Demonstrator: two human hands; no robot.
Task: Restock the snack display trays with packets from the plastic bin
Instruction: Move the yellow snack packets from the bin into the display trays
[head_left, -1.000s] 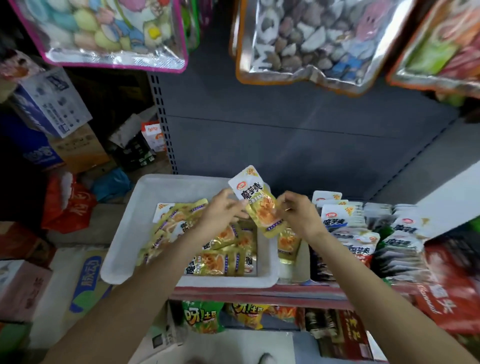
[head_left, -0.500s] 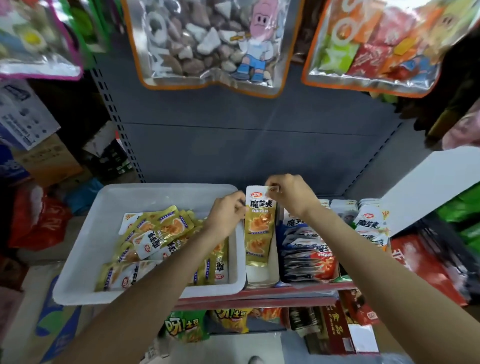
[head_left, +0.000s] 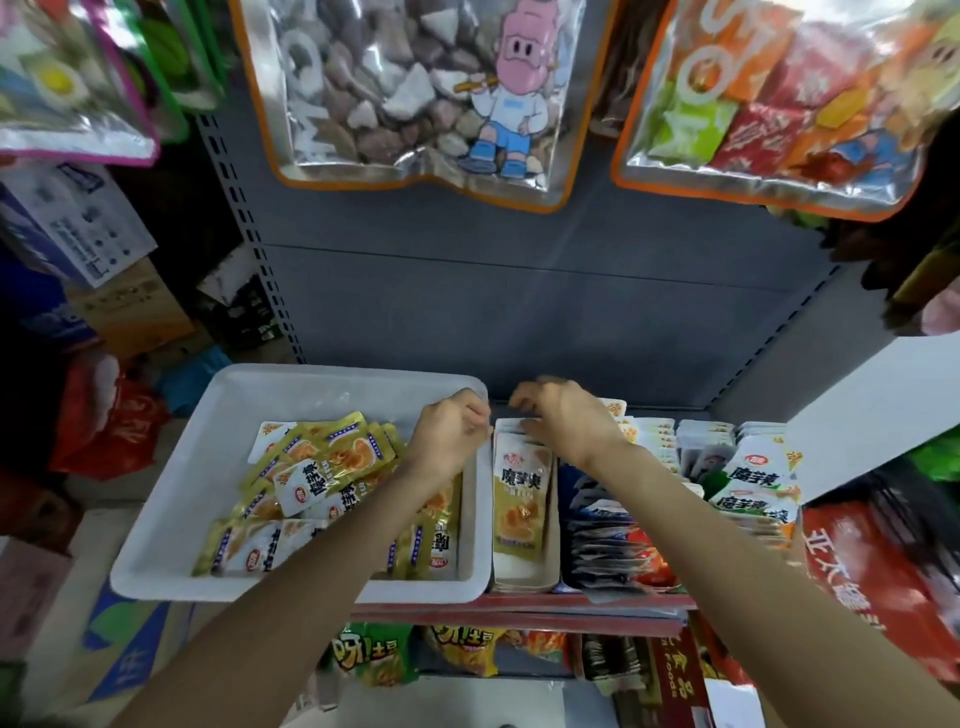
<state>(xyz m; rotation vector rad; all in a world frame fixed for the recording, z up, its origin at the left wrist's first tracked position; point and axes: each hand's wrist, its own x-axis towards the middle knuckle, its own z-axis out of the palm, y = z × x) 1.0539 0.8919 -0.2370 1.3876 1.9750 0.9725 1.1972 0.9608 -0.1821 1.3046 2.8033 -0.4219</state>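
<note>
A white plastic bin (head_left: 208, 467) sits on the shelf at the left, holding several yellow snack packets (head_left: 322, 467). Right beside it is a narrow white display tray (head_left: 524, 571). One yellow packet (head_left: 521, 504) lies lengthwise in that tray. My left hand (head_left: 452, 436) has curled fingers at the packet's top left corner, over the bin's right rim. My right hand (head_left: 561, 421) curls over the packet's top edge at the far end of the tray. Both hands hide the packet's top edge.
Further right stand trays of blue and red packets (head_left: 608, 540) and green-and-white packets (head_left: 753, 493). The red shelf edge (head_left: 519, 605) runs below them. Large snack bags (head_left: 415, 88) hang overhead. Cardboard boxes (head_left: 130, 306) are stacked at the left, and a white panel (head_left: 883, 405) stands at the right.
Both hands carried the yellow packet from above the bin rightward and laid it down into the narrow tray; they now sit lower, at its far end.
</note>
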